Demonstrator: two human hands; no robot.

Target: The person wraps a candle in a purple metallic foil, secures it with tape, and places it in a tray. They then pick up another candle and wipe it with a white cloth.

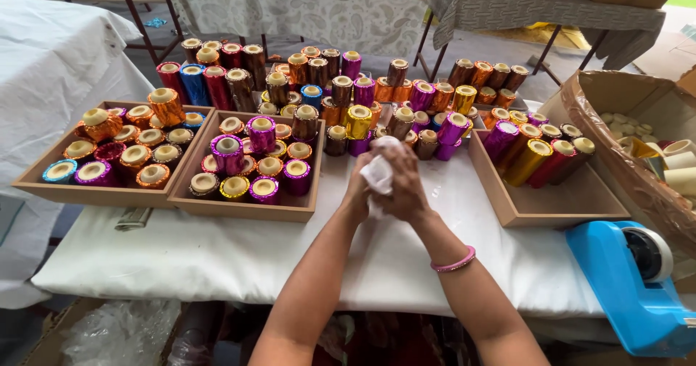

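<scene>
**A:** ok what's on the table (239,257)? white cloth over it, right?

**B:** yep. Three shallow wooden trays: left tray (43,185) and middle tray (246,208) packed with short foil-wrapped candles, right tray (558,205) with longer ones leaning in its far corner. Behind them a big crowd of foil candles (362,90), standing upright.

**A:** and the blue thing?

**B:** tape dispenser (634,286), front right corner. Box lined with brown plastic (616,119) past it, plain candles inside.

**A:** hands?

**B:** both together mid-table, in front of the candle crowd. Left hand (359,188) and right hand (406,185) curl tightly around a white crumpled wad (379,174), paper or cloth, can't tell. Pink bangle (453,263) on the right wrist.
</scene>
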